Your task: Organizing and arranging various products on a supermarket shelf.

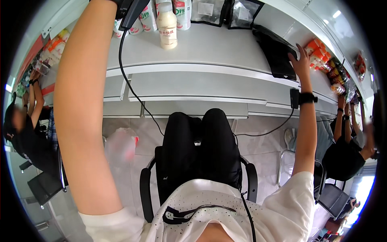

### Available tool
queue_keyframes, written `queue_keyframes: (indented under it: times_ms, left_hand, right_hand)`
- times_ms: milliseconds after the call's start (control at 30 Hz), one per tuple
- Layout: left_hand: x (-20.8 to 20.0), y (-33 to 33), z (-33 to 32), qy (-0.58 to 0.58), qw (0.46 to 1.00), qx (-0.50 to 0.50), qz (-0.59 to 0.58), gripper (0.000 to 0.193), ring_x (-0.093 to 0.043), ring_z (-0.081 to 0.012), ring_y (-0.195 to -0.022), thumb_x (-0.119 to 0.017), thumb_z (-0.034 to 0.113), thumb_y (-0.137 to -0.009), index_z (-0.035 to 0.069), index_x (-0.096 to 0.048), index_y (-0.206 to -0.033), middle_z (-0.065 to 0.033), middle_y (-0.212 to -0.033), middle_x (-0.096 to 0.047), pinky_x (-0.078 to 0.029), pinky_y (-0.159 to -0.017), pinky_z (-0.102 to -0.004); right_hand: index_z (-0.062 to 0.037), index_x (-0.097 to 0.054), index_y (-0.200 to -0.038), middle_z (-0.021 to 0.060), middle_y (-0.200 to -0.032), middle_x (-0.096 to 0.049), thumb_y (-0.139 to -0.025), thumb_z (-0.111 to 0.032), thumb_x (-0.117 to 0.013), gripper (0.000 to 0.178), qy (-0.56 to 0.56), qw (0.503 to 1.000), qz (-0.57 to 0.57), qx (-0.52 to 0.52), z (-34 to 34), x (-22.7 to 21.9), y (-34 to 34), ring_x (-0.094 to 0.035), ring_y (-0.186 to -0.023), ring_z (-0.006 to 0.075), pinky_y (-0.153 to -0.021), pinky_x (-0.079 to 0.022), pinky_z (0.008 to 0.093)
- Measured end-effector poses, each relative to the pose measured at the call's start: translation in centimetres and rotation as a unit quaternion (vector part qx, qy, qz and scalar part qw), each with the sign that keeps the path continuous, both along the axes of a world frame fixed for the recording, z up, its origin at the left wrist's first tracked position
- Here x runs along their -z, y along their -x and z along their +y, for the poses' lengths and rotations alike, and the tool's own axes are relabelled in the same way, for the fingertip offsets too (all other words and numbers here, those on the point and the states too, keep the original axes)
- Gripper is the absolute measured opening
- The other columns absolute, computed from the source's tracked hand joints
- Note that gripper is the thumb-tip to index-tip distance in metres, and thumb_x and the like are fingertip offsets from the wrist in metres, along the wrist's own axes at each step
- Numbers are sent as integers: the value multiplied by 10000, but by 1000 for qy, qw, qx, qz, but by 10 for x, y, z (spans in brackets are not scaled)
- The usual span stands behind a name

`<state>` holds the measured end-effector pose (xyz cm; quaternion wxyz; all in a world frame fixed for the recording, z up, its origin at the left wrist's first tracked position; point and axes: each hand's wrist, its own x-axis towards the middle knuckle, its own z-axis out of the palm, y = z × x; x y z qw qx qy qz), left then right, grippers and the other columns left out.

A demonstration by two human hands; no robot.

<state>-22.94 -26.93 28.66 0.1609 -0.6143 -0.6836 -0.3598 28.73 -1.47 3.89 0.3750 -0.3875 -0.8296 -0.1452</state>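
Observation:
My right hand point(301, 63) is at the right of the shelf, its fingers spread apart. The thumb side is against the edge of a black flat bag point(271, 50) that lies slantwise on the grey shelf. I cannot see the bag pinched between the fingers. My left arm point(82, 105) reaches up past the top edge of the picture, so the left hand is out of sight. Near that arm's wrist stands a cream-coloured drink bottle point(167, 30), upright, in front of several white-and-green bottles point(183, 14). Two black-edged clear pouches point(207, 11) stand to the right of the bottles.
Orange-and-white packages point(317, 52) sit beyond my right hand. Black cables point(128, 78) run from my wrists down to my chair. A clear plastic bag point(121, 145) is on the floor at left. Other people work at the far left point(34, 133) and far right point(342, 153).

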Motion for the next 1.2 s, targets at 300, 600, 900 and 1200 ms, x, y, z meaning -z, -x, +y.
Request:
queue_keyframes:
  times_ms: [300,600,900,1200]
  left_hand:
    - [5,-24,-9,-21,999,7,-35,323,-694,-314,-843,-582,144,-835,-46,-684,-1076,-242,-975,-711,-539,-762,-376]
    - [2,-9,-7,-18,1000,16,-18,347,-696,-319,-901,-591,165,-841,-42,-673,-1107,-232,-985,-716,-539,-796,-382]
    - [-2,-12,-12,-4,998,17,-55,328,-692,-324,-928,-593,173,-842,-14,-682,-1096,-228,-1027,-709,-542,-808,-381]
    - [0,-8,-13,-4,999,18,-28,324,-705,-293,-820,-579,174,-845,-9,-681,-1091,-198,-947,-724,-552,-751,-373]
  right_hand:
    - [-161,-723,-1068,75,-1019,-727,-907,-288,-659,215,-21,995,-88,45,-13,-36,75,-661,-1021,295,-885,-500,450]
    - [-107,-733,-978,77,-871,-729,-882,-239,-720,164,-168,973,19,-155,-99,-88,145,-685,-828,273,-763,-500,393]
    - [-47,-734,-918,146,-836,-708,-817,-213,-777,199,-113,957,34,-264,-105,-82,209,-674,-750,329,-715,-533,378]
    - [-93,-755,-994,141,-957,-736,-816,-341,-785,307,-11,974,94,-208,-68,-44,244,-685,-875,305,-807,-538,368]
